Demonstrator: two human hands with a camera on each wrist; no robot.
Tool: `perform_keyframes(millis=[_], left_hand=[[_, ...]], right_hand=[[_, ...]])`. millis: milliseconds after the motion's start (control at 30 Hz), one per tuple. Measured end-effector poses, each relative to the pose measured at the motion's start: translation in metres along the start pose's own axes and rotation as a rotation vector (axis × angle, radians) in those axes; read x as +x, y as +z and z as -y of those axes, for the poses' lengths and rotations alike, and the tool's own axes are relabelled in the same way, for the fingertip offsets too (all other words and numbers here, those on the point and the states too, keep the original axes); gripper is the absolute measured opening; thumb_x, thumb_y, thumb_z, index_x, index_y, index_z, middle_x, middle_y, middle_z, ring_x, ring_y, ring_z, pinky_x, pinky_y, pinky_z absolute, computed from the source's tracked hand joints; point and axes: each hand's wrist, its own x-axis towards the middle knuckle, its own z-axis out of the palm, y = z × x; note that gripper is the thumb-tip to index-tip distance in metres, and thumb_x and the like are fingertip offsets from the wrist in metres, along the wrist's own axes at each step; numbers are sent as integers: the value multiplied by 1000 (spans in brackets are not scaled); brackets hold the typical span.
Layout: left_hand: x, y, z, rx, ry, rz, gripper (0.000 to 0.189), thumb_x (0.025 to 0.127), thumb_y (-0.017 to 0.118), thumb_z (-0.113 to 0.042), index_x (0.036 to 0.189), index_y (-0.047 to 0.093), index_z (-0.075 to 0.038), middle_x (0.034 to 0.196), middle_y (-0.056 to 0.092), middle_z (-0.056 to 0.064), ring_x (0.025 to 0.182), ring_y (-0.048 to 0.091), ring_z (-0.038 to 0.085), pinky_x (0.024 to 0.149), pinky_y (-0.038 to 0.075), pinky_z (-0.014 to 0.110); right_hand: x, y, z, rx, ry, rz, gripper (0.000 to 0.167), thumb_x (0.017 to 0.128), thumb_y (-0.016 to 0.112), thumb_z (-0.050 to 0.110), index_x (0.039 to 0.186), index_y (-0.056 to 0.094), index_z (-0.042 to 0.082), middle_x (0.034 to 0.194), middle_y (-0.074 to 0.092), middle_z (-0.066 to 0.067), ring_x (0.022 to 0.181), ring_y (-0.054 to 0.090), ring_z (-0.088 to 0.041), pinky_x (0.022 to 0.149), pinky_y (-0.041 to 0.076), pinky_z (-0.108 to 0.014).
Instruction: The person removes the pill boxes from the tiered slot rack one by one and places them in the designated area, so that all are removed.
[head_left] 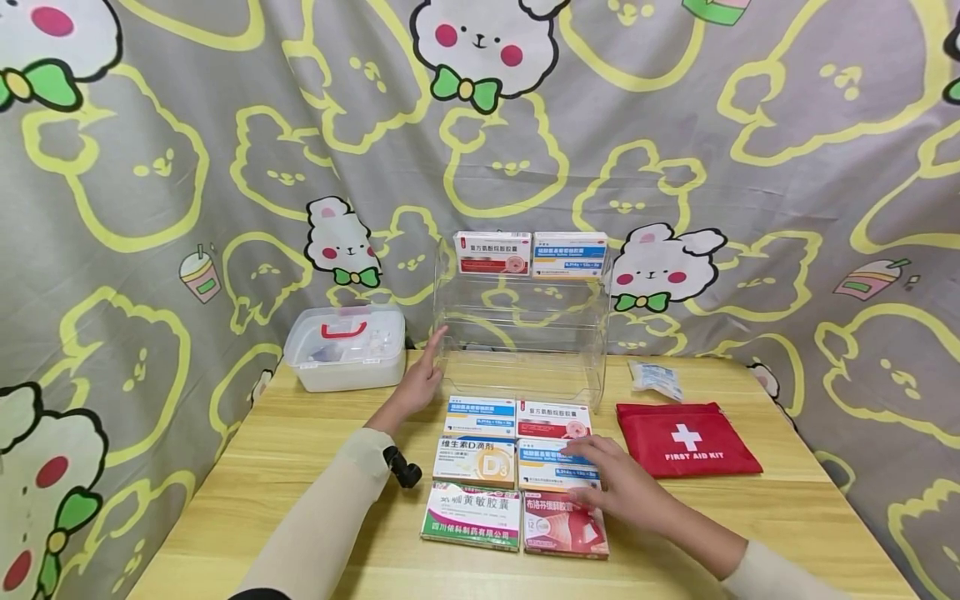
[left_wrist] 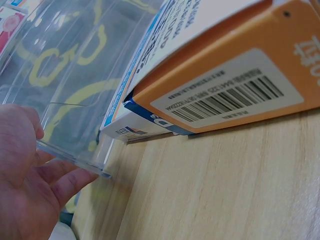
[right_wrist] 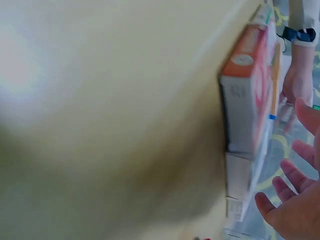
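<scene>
At the left side of the clear display rack [head_left: 525, 367], my left hand [head_left: 422, 385] holds the side panel's edge. In the left wrist view the thumb lies across the front of that edge and other fingers are on the outer side. My right hand [head_left: 622, 483], fingers spread and holding nothing, is over the right column of medicine boxes. Nearest it are a blue-and-white box [head_left: 555, 477] and a red-pink box [head_left: 562, 533]. Beside these lie an orange-and-white D3 box [head_left: 474, 461] and a green-and-purple box [head_left: 471, 518].
Two boxes lie nearer the rack: a blue-and-white one [head_left: 480, 417] and a red-and-white one [head_left: 553, 419]. Another pair, red [head_left: 492, 254] and blue [head_left: 570, 256], fills the rack's top tier. A clear plastic case [head_left: 345, 354] stands left; a red first-aid pouch [head_left: 688, 442] and small packet [head_left: 656, 381] lie right.
</scene>
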Motion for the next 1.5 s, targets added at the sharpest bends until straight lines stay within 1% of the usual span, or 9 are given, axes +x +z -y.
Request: perform_keyframes(millis=[233,333,433,567,800,967,1100,1300,1500], left_hand=[[-1,0,-1,-5,10,-3,89,105,41,3,161,0,-53,172,16,10,53,40,17,53,36,32],[-1,0,-1,-5,6,-3,89,106,41,2,161,0,-54,172,16,10,58,48,29,53,36,32],[-1,0,-2,-2,5,-7,88,106,41,2,161,0,-53,172,17,12,97,64,45,55,39,34],[-2,-1,-2,1,4,-3,86,106,41,0,162,0,-51,171,18,14,141,43,47,58,40,36],[-3,-1,-4,-3,-7,4,86,106,40,-1,162,-1,-52,172,17,15,111,60,54,56,40,34],[-2,-1,-3,16,4,-1,88,105,41,0,161,-2,-52,172,16,13,143,42,46,73,47,44],[-1,-1,-3,16,-2,2,88,105,41,0,161,-1,-52,172,15,11,148,36,42,87,45,48],[0,-1,-2,16,14,-4,83,105,41,2,166,2,-38,172,16,14,116,61,49,65,44,41],[-1,-1,-1,20,11,4,84,106,40,-1,164,-2,-46,172,15,14,120,59,50,65,43,37]], right_hand=[[22,-15,2,-9,-2,-51,57,88,83,33,139,64,17,142,58,-9,133,53,-38,99,52,-59],[30,-23,3,-5,3,-65,58,88,82,33,140,62,17,144,57,-9,134,51,-38,99,52,-59],[41,-31,4,-1,-16,-82,58,89,81,34,140,62,17,144,57,-9,134,52,-36,100,52,-58],[56,-44,6,-15,-42,-100,59,90,79,39,142,61,16,146,57,-9,135,51,-36,103,49,-59],[84,-65,12,-46,-80,-141,58,91,79,35,142,60,13,146,56,-14,136,50,-40,105,45,-63],[104,-81,19,-69,-86,-145,57,93,78,34,143,59,12,147,54,-15,137,48,-39,108,43,-62],[121,-92,26,-63,-86,-144,57,95,76,33,144,58,11,148,53,-15,139,46,-38,110,41,-62],[148,-108,37,-65,-97,-159,58,96,75,33,146,56,10,150,52,-16,141,44,-38,112,38,-61],[178,-122,48,-77,-102,-190,60,97,73,31,149,54,8,153,50,-15,141,44,-38,113,38,-60]])
